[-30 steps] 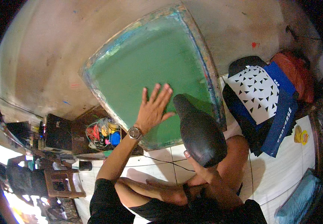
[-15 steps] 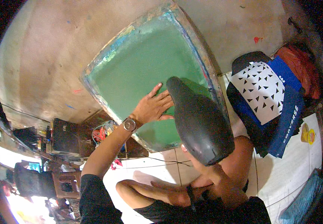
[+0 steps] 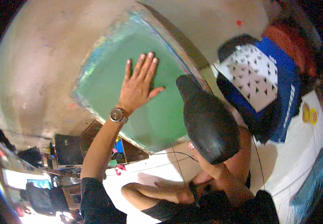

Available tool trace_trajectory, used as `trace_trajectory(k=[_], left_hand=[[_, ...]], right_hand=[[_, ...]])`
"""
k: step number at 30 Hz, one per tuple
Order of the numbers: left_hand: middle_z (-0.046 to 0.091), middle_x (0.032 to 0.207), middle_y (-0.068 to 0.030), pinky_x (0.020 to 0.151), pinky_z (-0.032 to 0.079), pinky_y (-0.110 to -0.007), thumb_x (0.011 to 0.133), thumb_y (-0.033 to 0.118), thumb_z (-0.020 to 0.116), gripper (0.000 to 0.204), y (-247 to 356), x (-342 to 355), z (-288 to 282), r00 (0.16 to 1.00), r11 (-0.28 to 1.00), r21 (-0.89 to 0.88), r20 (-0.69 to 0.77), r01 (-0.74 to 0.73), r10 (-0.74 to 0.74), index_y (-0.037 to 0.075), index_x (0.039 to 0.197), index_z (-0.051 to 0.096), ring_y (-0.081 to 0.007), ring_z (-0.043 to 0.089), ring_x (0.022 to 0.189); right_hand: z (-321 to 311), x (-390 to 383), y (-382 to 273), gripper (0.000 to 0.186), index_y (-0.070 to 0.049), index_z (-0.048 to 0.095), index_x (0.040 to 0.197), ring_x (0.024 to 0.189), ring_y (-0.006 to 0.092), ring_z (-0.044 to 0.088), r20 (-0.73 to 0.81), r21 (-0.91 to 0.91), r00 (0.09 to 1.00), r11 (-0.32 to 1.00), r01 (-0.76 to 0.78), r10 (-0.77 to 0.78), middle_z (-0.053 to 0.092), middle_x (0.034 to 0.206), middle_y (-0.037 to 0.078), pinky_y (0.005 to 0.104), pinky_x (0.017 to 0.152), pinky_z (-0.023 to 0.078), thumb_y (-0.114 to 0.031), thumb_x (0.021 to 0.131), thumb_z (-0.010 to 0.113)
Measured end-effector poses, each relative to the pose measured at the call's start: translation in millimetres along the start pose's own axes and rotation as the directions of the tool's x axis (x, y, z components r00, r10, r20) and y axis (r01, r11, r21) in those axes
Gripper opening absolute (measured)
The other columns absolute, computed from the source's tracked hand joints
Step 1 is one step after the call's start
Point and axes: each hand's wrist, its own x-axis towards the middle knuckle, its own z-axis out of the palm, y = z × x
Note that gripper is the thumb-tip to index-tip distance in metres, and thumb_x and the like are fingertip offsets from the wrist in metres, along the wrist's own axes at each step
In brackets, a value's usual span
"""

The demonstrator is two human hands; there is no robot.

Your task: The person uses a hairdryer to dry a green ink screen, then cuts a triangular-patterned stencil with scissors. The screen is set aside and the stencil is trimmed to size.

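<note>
My left hand (image 3: 136,87) is held with fingers spread over a wooden-edged screen-printing frame (image 3: 170,44). Its palm faces the frame's green mesh (image 3: 113,74); whether it touches the surface is hard to tell. In my right hand (image 3: 208,167) is a black hair dryer (image 3: 211,125), its nozzle toward the right part of the mesh. The dryer's body hides the handle and most of the gripping fingers, though the thumb shows beside it.
Right of the frame lie fanned stacks of blue and black sheets (image 3: 290,97), topped by a white sheet with black triangles (image 3: 249,76). A yellow container (image 3: 309,114) stands on the tiled floor (image 3: 277,164). A dark cord (image 3: 165,153) runs near the frame's lower corner.
My left hand has moved from beside the nozzle up and left across the mesh, fingers now pointing away. The hair dryer has shifted slightly right relative to the frame. The whole view has turned somewhat.
</note>
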Motion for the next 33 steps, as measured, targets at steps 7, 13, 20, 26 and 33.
trace_trajectory(k=[7, 13, 20, 26, 33], left_hand=[[0.023, 0.167, -0.0050, 0.123, 0.010, -0.059, 0.092, 0.070, 0.044, 0.091, 43, 31, 1, 0.957, 0.957, 0.010, -0.004, -0.290, 0.290, 0.012, 0.159, 0.026, -0.0289, 0.019, 0.154], [0.037, 0.160, -0.0098, 0.123, 0.013, -0.059, 0.094, 0.068, 0.042, 0.082, 68, 76, -8, 0.915, 0.915, -0.051, -0.082, -0.400, 0.395, 0.012, 0.154, 0.039, -0.0308, 0.027, 0.151], [0.071, 0.093, -0.0116, 0.075, 0.051, -0.047, 0.079, 0.077, 0.061, 0.069, 106, 155, 19, 0.726, 0.940, -0.174, 0.600, -0.292, 0.337, 0.013, 0.100, 0.076, -0.0310, 0.067, 0.088], [0.072, 0.089, -0.0111, 0.070, 0.057, -0.047, 0.080, 0.069, 0.067, 0.060, 90, 146, -39, 0.954, 0.959, -0.198, 0.181, -0.204, 0.240, 0.014, 0.102, 0.075, -0.0350, 0.069, 0.082], [0.071, 0.079, -0.0223, 0.070, 0.058, -0.053, 0.080, 0.077, 0.060, 0.074, -27, 140, -250, 0.968, 0.982, -0.160, 0.210, -0.104, 0.137, 0.005, 0.090, 0.075, -0.0423, 0.070, 0.075]], right_hand=[[-46, -65, 56, 0.037, -0.001, 0.064, 0.120, 0.109, 0.0300, 0.063, -0.056, -0.486, 0.984, 0.866, 0.122, -0.170, 0.066, 0.119, 0.013, 0.0413, 0.099, 0.047, -0.022, 0.091, 0.074], [-47, -78, 75, 0.039, -0.002, 0.064, 0.119, 0.108, 0.0281, 0.062, -0.157, -0.271, 0.987, 0.961, -0.052, 0.009, 0.067, 0.117, 0.012, 0.0403, 0.099, 0.047, -0.029, 0.092, 0.072], [-64, -95, 116, 0.024, -0.005, 0.064, 0.107, 0.078, 0.0168, 0.057, 0.015, -0.158, 0.979, 0.968, -0.197, 0.202, 0.062, 0.098, 0.009, 0.0337, 0.074, 0.050, -0.023, 0.093, 0.070], [-56, -115, 113, 0.021, -0.003, 0.060, 0.110, 0.064, 0.0144, 0.052, -0.004, -0.019, 1.000, 1.000, -0.005, 0.005, 0.058, 0.087, 0.009, 0.0301, 0.062, 0.047, -0.017, 0.094, 0.066], [-69, -80, 0, 0.025, -0.002, 0.058, 0.113, 0.063, 0.0150, 0.053, -0.013, -0.286, 0.998, 0.957, 0.051, -0.057, 0.058, 0.086, 0.009, 0.0302, 0.060, 0.047, -0.017, 0.094, 0.065]])
